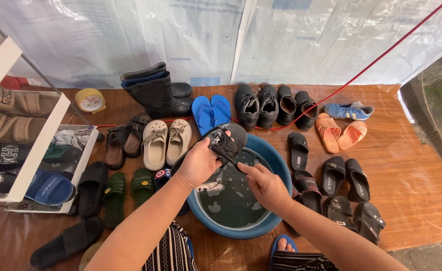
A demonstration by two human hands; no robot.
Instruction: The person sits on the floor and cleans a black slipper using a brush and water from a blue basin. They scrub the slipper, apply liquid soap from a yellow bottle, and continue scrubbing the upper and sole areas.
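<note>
Sandal (224, 141): black, above the blue basin (281, 165), long axis tilted up and away.
Left hand (198, 163): clamped around its near side.
Right hand (263, 184): fist closed on a brush, just below-right, bristles touching the sandal.

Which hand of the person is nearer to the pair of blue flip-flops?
The left. The left hand holds a black sandal over the blue basin, just below the blue flip-flops. The right hand is lower, above the water, farther from them.
</note>
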